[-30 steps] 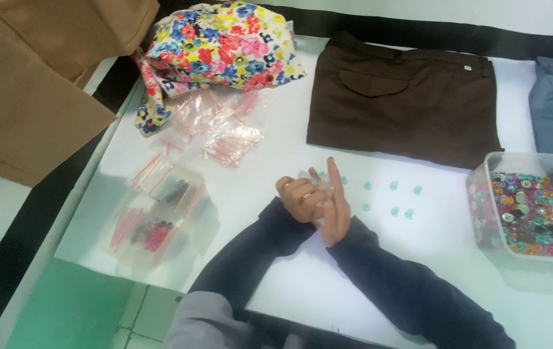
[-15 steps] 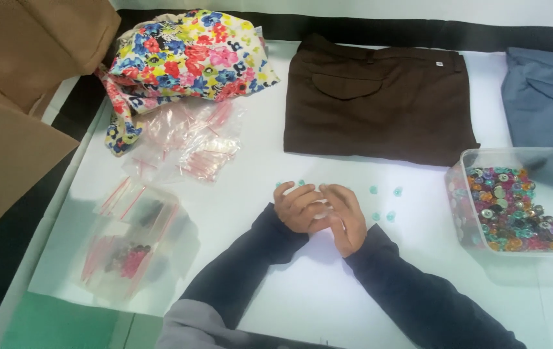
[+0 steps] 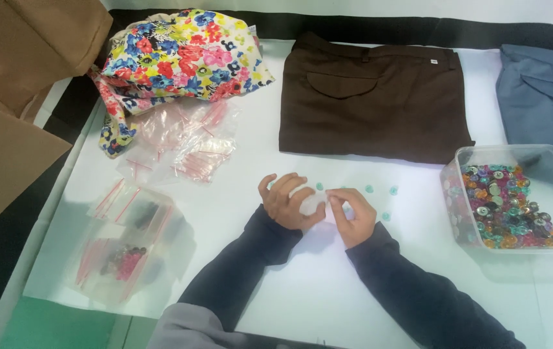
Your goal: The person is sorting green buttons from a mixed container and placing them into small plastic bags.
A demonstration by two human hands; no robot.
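1. The left hand (image 3: 287,200) and right hand (image 3: 353,215) meet mid-table, fingers curled and pinching a small clear bag (image 3: 320,208) between them.
2. Small teal buttons (image 3: 369,189) lie on the white table (image 3: 328,297) just beside the right hand.
3. A clear tub of mixed buttons (image 3: 509,203) sits near the right edge.
4. Folded brown trousers (image 3: 373,97) lie toward the far edge.

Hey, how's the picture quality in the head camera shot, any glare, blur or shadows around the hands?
Head view: even, soft light; only faint shadows under the left hand and right hand. White table bright, slightly washed out. Small teal buttons look soft; plastic bags show mild sheen.
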